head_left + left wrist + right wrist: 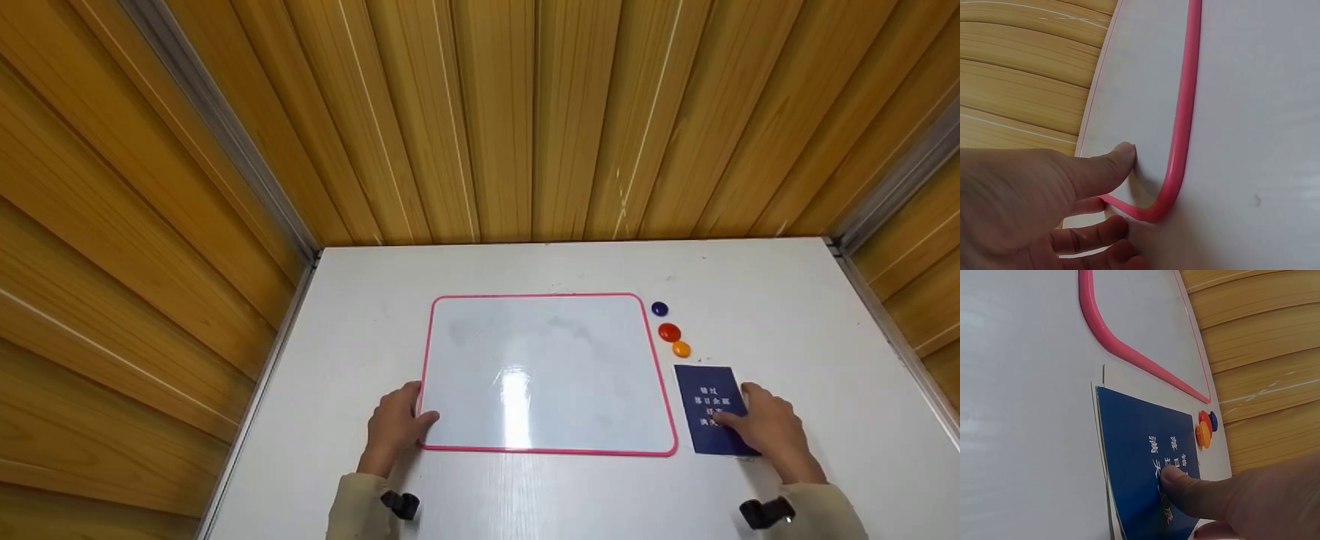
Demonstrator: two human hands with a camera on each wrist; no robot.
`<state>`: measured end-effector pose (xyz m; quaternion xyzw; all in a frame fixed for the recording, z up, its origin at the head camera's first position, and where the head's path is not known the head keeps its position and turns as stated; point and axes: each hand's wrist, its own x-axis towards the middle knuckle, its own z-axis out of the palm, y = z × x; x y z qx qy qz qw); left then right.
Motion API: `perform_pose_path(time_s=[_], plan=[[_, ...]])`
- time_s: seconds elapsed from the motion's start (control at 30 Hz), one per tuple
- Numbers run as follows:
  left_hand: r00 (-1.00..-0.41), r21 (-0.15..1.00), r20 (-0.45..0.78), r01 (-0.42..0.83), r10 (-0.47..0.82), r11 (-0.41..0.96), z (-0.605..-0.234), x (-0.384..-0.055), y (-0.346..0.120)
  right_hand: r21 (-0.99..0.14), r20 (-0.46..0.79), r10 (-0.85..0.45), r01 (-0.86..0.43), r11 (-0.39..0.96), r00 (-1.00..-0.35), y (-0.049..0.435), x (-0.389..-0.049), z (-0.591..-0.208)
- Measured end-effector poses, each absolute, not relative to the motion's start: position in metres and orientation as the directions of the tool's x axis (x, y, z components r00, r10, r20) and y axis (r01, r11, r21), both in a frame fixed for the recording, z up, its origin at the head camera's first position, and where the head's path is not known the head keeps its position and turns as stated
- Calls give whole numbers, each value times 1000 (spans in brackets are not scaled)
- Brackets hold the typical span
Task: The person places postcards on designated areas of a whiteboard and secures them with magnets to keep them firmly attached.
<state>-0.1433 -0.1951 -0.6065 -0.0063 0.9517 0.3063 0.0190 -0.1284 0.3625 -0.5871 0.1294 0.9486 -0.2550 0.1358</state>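
Note:
A whiteboard (480, 352) with a pink frame lies flat in the middle of the table. My left hand (397, 424) grips its left edge near the front corner; in the left wrist view the thumb (1120, 160) is over the white surface and the fingers are outside the pink rim (1176, 163). To the right of the board lies a dark blue card (705, 390) with white characters, with pale edges of further sheets showing beneath it in the right wrist view. My right hand (772, 431) holds it at its right side, thumb (1185, 486) on top, the other fingers mostly hidden.
Behind the card, by the board's right edge, sit three round magnets: a dark blue one (659, 308), a red one (670, 332) and an orange one (681, 349). Wood-patterned walls (495, 120) close off the white table (322, 360) at the back and sides.

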Motion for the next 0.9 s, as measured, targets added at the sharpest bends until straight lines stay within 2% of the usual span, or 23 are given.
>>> perform_pose_path(time_s=[0.43,0.9], plan=[[-1000,572,-22,-11,2,820,-609,-142,-197,-450,-293,193,313,836,-936,363,-128,-586],[-999,695,-39,-18,12,719,-608,-141,-195,-482,-250,176,280,830,-952,370,-126,-568]])
